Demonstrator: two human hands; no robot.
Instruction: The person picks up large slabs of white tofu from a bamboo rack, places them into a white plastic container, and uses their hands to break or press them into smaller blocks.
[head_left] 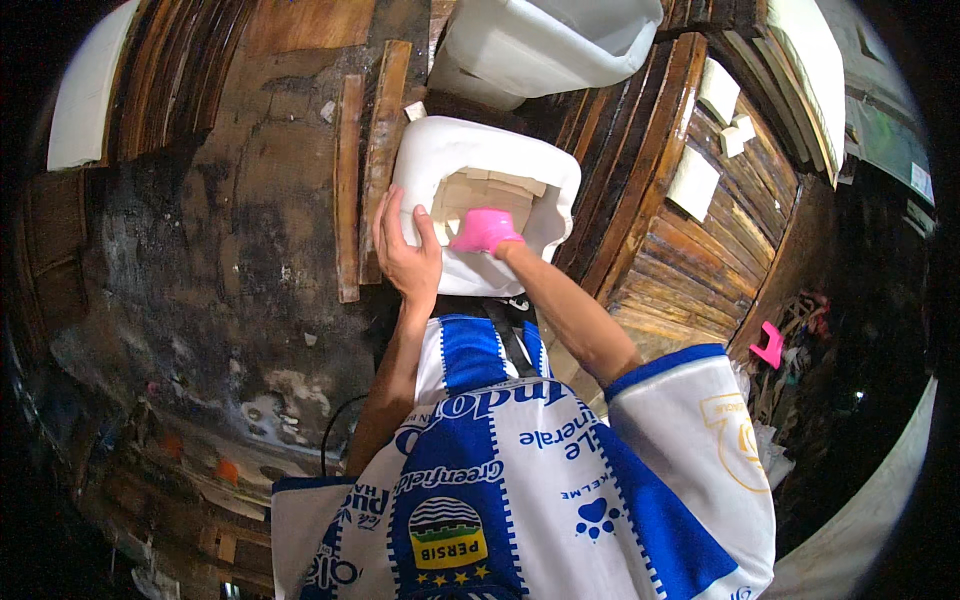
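Note:
A white plastic container (490, 140) with a cut-open, uneven rim sits close in front of my body. My left hand (408, 255) grips its near left side, fingers along the outside and thumb over the rim. Pale beige pieces (500, 190) lie inside, packed side by side; I cannot tell what they are. My right hand reaches into the opening. A bright pink covering (485, 230), seemingly a glove, hides it from the wrist down, so its fingers and anything they hold do not show.
A larger whitish tub (540, 50) stands just beyond. At right, a slatted wooden board (710, 260) carries a few white blocks (695, 183). Two wooden strips (348, 190) lie left of the container on a dark, stained surface. A pink plastic piece (768, 345) is at far right.

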